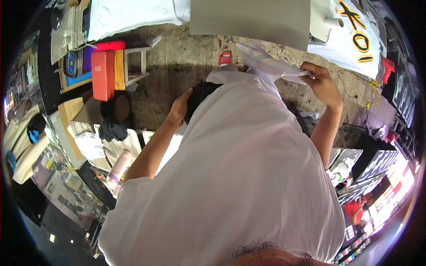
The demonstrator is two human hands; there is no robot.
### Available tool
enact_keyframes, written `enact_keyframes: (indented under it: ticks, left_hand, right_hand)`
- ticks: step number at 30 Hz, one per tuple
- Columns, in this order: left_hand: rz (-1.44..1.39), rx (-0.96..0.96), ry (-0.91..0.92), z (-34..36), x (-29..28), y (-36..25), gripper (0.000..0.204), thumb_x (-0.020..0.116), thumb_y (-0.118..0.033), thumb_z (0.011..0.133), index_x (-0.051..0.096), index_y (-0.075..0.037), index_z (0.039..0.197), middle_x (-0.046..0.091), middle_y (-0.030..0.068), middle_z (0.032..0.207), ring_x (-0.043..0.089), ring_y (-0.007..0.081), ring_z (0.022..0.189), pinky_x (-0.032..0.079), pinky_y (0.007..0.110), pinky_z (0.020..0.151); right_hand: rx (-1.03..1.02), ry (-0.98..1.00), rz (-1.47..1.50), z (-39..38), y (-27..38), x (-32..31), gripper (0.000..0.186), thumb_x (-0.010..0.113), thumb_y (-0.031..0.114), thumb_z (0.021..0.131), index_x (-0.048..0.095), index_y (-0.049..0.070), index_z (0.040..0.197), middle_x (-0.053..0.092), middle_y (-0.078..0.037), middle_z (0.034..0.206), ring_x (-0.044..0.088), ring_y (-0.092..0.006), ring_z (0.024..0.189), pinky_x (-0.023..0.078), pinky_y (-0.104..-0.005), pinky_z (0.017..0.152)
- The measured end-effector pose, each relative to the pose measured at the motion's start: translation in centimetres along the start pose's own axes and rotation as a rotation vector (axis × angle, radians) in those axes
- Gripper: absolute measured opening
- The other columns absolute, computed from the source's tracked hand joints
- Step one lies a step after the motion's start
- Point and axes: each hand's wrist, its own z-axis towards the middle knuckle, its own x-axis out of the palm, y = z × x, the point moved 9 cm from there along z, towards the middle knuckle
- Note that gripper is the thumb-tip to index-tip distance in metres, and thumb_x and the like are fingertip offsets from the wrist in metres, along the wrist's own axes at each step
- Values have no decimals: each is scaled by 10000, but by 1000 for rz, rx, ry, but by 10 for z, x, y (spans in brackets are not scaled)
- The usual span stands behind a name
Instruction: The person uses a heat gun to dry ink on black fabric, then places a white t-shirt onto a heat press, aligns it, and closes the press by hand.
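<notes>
Just right of upper centre, a pale, see-through sheet hangs at an angle over the floor, below the grey surface at the frame's top edge. Progress, as I judge it from my remote feed: sheet picked up, not yet set down; beyond that I can't gauge how much is left. Right hand, right of centre: fingers closed in a pinch on the sheet's right end, thumb and forefinger meeting at its edge. Left hand, left of centre: against a black item, cloth perhaps; fingers mostly hidden from me, so I cannot tell whether they grip it. White shirt noted upper left.
</notes>
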Motion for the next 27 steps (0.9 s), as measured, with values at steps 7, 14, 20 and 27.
enact_keyframes:
  ticks: [7,14,20,27]
  left_hand:
    - [-32,-39,-39,-22,12,2,557,539,-439,976,592,22,1284,654,140,1231,607,221,1131,442,301,989]
    - [711,1280,219,-128,220,-180,473,763,-243,839,600,-26,1226,655,205,1181,624,271,1156,483,381,942]
    - [914,979,421,-118,304,-207,281,707,-232,887,674,7,1031,689,118,715,658,190,592,521,305,588]
    - [411,1039,531,-168,264,-255,289,672,-230,936,699,42,1029,711,64,871,657,121,765,522,267,700]
  right_hand:
    - [-186,18,-33,22,41,6,137,684,72,853,617,16,958,584,-112,767,528,-197,687,447,-320,656]
    - [-376,58,45,40,102,14,159,692,117,832,664,37,967,681,-112,795,650,-235,695,503,-343,656]
    - [-546,-74,123,47,90,-33,224,743,199,829,671,15,934,698,-139,795,639,-193,579,508,-320,490]
    - [-293,252,-213,71,-5,-2,591,728,482,820,665,-7,1146,712,-210,943,695,-333,825,536,-424,771]
